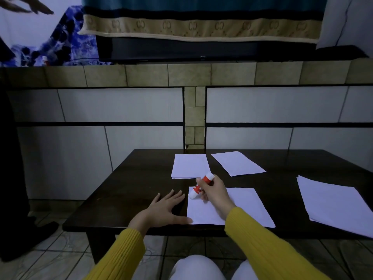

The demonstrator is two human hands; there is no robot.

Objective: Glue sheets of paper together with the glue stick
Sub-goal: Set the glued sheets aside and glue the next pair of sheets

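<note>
A white sheet of paper lies near the front edge of a dark wooden table. My right hand holds a red and white glue stick, tilted, its lower end on the sheet's top left corner. My left hand lies flat on the table with fingers spread, its thumb on the sheet's bottom left corner. Further back lie a second sheet and a third sheet. A larger sheet lies at the right.
The table stands against a tiled wall with a ledge above. Another person's hand shows at the top left, and a dark leg and shoe stand at the left on the tiled floor. My knees are below the table's front edge.
</note>
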